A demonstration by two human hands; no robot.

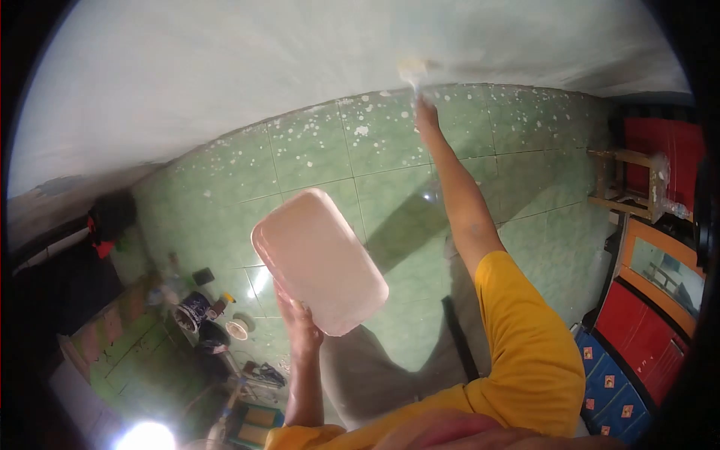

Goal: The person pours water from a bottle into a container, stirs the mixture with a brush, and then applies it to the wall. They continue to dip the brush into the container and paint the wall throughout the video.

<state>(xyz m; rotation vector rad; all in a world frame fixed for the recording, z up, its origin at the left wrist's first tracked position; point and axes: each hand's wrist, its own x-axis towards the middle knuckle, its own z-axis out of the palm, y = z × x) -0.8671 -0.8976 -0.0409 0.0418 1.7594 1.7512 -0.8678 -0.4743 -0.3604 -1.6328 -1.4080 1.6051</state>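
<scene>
My left hand [300, 321] grips the lower left side of a rectangular paint tray [259, 249], its fingers mostly hidden beneath. Smooth, pale pinkish-white paint [322, 262] spreads across its inside. With my arm stretched far forward, my right hand [427, 116] is closed round the handle of a paintbrush [413, 72]. The brush head is blurred and overlaps the lower part of the white wall [247, 82], just above where it meets the floor.
White drips dot the green tiled floor [405, 195] along the wall. Cans and a small tub [238, 328] stand at lower left, near a bright lamp [146, 436]. On the right are a wooden frame [622, 180] and a red cabinet with an orange-framed mirror [667, 270].
</scene>
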